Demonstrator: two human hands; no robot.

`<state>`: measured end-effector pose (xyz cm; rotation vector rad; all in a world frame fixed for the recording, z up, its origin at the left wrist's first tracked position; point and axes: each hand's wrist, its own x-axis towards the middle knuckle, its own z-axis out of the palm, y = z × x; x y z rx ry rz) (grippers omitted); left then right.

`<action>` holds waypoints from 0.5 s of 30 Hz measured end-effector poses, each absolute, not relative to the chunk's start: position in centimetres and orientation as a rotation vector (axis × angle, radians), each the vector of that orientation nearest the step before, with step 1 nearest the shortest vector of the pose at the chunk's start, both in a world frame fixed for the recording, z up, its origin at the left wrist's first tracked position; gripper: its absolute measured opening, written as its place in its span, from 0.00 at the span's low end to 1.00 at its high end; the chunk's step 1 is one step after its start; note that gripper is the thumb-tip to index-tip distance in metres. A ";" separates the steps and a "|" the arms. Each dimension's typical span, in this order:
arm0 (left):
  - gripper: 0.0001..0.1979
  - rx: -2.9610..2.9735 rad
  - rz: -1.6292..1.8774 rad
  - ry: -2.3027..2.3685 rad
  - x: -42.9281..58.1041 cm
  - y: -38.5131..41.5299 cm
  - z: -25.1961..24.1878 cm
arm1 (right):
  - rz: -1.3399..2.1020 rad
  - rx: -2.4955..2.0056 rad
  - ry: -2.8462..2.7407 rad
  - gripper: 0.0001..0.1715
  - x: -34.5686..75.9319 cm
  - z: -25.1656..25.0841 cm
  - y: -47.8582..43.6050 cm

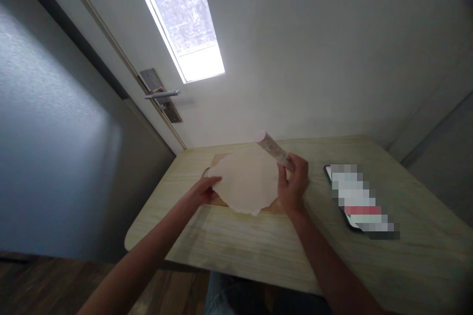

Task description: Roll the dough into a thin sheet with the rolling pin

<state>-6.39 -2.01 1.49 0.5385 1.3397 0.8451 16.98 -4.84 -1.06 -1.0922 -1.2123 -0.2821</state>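
A thin cream dough sheet (246, 182) with a ragged edge covers most of a brown board (218, 159) on the table. My left hand (204, 189) grips its left edge, thumb on top and the other fingers mostly hidden below. My right hand (293, 182) is closed around the lower end of a pale, patchy rolling pin (273, 148). The pin tilts up to the left, its free end raised above the far side of the sheet. The right hand is at the sheet's right edge; whether it also touches the dough I cannot tell.
A phone (356, 199), its screen blurred out, lies to the right on the wooden table (236, 251). A thin cord loop (205, 172) shows at the board's left. Behind the table stands a pale door (295, 59) with a metal handle (162, 94).
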 end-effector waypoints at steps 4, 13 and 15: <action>0.08 0.434 0.844 1.385 -5.4 -4.0 1.8 | -0.270 -1.075 -1.191 0.19 17.1 -1.2 -4.6; 0.05 0.640 0.975 1.427 -6.2 -5.7 2.0 | -0.279 -1.091 -1.178 0.18 17.3 -1.1 -4.4; 0.05 0.535 1.028 1.378 -5.8 -6.1 2.1 | -0.269 -1.097 -1.188 0.17 17.3 -1.1 -4.4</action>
